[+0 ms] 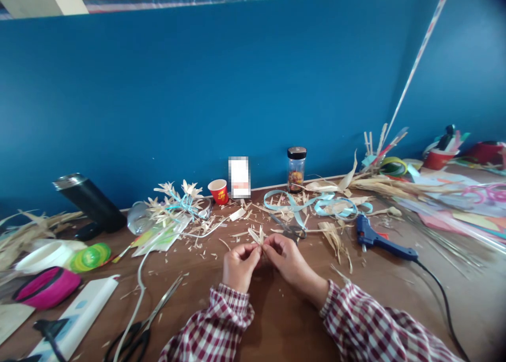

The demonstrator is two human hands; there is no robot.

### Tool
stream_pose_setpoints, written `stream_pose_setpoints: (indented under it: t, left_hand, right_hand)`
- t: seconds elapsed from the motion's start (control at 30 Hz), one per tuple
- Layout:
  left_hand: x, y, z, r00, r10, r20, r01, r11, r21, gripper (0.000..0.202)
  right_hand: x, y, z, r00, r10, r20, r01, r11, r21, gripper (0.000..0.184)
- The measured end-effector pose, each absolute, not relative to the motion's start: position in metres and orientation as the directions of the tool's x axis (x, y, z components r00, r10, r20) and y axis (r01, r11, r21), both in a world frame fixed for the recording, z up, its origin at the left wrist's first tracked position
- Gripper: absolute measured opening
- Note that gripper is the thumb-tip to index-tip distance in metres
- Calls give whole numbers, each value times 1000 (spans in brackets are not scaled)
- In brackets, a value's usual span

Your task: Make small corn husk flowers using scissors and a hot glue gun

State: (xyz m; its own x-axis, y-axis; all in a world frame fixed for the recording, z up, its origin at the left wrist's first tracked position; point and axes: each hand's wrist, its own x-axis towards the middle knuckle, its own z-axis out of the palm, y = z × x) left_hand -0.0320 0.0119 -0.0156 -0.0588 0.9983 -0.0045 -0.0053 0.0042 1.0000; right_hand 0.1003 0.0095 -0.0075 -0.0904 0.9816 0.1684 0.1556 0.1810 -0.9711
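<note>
A small pale flower of dried corn husk [258, 235] is pinched between both hands, its pointed petals upward. My left hand [239, 267] grips its base between thumb and fingertips. From the other side, my right hand [291, 261] meets it with thumb and index finger closed; the exact grip point is partly hidden by the fingers. Just behind the right hand lie dark-handled scissors [294, 231]. A loose piece of dried husk [332, 236] rests to the right, and a blue glue gun [380, 240] lies farther right on its side.
Larger scissors [144, 328] and a white power strip [79, 314] lie at front left. A bunch of finished husk flowers [179, 198], a red paper cup [219, 192] and a glass jar [296, 170] stand towards the blue partition [237, 88]. Husk scraps litter the brown table [284, 325].
</note>
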Motion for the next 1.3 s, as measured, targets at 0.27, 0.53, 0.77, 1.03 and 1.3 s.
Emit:
stream_pose_setpoints:
  t: [0.27, 0.53, 0.77, 1.03, 1.3]
  left_hand:
    - [-29, 9, -13, -142, 986, 84, 82, -73, 994, 20]
    - [-32, 8, -9, -78, 995, 68, 94, -60, 994, 23]
    - [-27, 6, -9, -175, 971, 165, 228, -124, 966, 19]
    - [-24, 3, -9, -239, 941, 240, 286, -167, 943, 16]
    - [-29, 5, -7, -199, 923, 330, 351, -247, 903, 12]
  right_hand:
    - [96, 7, -8, -37, 975, 219, 223, 222, -949, 16]
    - [98, 7, -7, -55, 981, 184, 182, 191, -965, 19]
    - [96, 1, -8, -16, 953, 302, 320, 291, -901, 14]
    - [92, -2, -8, -7, 956, 292, 296, 281, -913, 15]
    - [92, -3, -8, -23, 961, 275, 210, 274, -939, 19]
